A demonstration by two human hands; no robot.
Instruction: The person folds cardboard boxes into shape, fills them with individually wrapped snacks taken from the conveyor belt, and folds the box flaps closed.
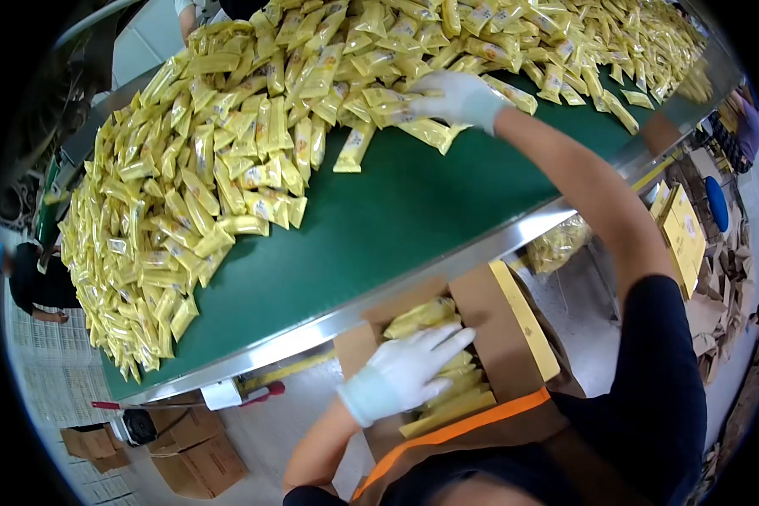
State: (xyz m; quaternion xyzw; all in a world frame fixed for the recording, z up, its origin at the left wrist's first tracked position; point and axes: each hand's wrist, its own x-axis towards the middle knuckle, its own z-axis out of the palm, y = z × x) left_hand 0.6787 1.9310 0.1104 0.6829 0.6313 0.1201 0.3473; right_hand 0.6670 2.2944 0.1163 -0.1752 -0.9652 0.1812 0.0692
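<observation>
My left hand point(409, 371), in a white glove, lies with fingers stretched over yellow wrapped packets point(451, 388) inside an open cardboard carton point(489, 333). The packets are lined up in the carton, partly covered by that hand. Across the belt, my right hand point(460, 97), also gloved in white, reaches into the near edge of a large heap of the same packets point(253, 152). Its fingers are closed around packets there; the fingertips are partly hidden among them.
The heap lies on a green conveyor belt point(379, 219) with a metal edge point(295, 339). Flat yellow boxes point(683, 236) stand at right, beside a bag of packets point(558, 244). Cardboard boxes point(198, 464) sit on the floor at lower left. Other people are at the far left and right.
</observation>
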